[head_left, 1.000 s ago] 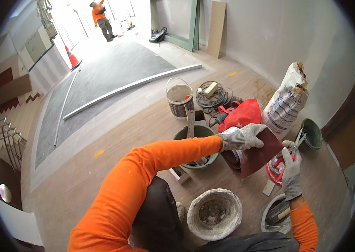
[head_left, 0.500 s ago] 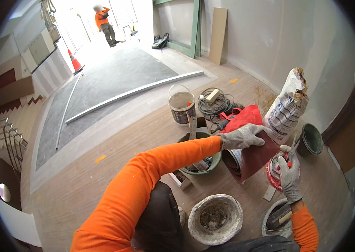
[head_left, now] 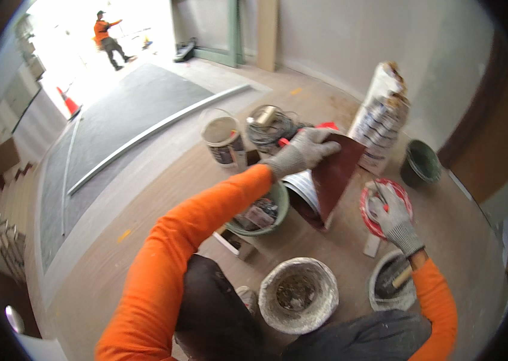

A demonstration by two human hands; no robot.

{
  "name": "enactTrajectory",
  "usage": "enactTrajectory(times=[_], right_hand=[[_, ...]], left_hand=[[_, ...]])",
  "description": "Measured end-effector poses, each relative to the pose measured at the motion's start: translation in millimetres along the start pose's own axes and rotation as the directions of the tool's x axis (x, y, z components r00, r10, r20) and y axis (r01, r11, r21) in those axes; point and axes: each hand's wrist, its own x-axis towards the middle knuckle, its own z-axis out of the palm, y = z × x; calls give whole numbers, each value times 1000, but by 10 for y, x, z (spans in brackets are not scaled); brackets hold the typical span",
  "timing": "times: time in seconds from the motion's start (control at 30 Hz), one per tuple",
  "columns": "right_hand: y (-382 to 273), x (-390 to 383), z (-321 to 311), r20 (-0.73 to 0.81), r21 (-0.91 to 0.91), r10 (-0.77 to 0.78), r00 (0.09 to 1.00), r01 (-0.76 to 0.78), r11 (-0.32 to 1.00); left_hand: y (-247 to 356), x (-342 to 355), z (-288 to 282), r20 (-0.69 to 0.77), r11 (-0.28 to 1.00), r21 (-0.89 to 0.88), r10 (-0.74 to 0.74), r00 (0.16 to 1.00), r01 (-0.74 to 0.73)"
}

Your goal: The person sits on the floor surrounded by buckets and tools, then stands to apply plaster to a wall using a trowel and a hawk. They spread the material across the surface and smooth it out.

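My left hand (head_left: 307,151), in a grey-white knit glove, is closed on the upper edge of a dark red sheet (head_left: 339,171) that looks like sandpaper. The sheet's pale-backed roll (head_left: 303,191) hangs beneath, beside a green basin (head_left: 279,212) of tools and debris. My right hand (head_left: 393,215), gloved too, is closed around what look like red-handled scissors (head_left: 385,208), their thin metal end pointing away from me. It is over a red-rimmed bucket (head_left: 369,225), hiding part of it. A plaster-crusted bowl (head_left: 271,301) stands on the floor between my knees.
Ahead stand a white bucket (head_left: 221,139), a coiled cable (head_left: 260,129) and an open paper sack (head_left: 380,120). A dark green bucket (head_left: 420,163) is at right, and a grey bucket (head_left: 380,295) nearer me. A long pale bar (head_left: 158,141) crosses the grey floor; a co-worker (head_left: 108,39) stands beyond.
My view has shifted, and the red sheet is tilted more upright in my left hand. My right hand has turned the scissors' tip forward. The distant co-worker's arm now reaches out.
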Motion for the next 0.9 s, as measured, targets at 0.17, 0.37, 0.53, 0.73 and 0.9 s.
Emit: enactTrajectory(times=[0.17, 0.37, 0.53, 0.73, 0.9], right_hand=[[115, 86, -35, 12, -164, -39, 999, 40, 986], [71, 89, 34, 81, -307, -151, 985, 169, 937], [-15, 33, 117, 72, -403, -280, 957, 285, 870], [-202, 81, 72, 169, -350, -161, 972, 212, 913], [-72, 69, 117, 103, -328, -157, 982, 183, 927]], left_hand=[[-20, 38, -1, 23, 999, -18, -41, 999, 41], [130, 16, 78, -3, 994, -85, -64, 998, 64], [165, -1, 127, -31, 978, 176, 121, 992, -114], [250, -66, 266, 70, 948, 267, 160, 985, -173], [174, -59, 312, 182, 979, 178, 69, 981, -102]])
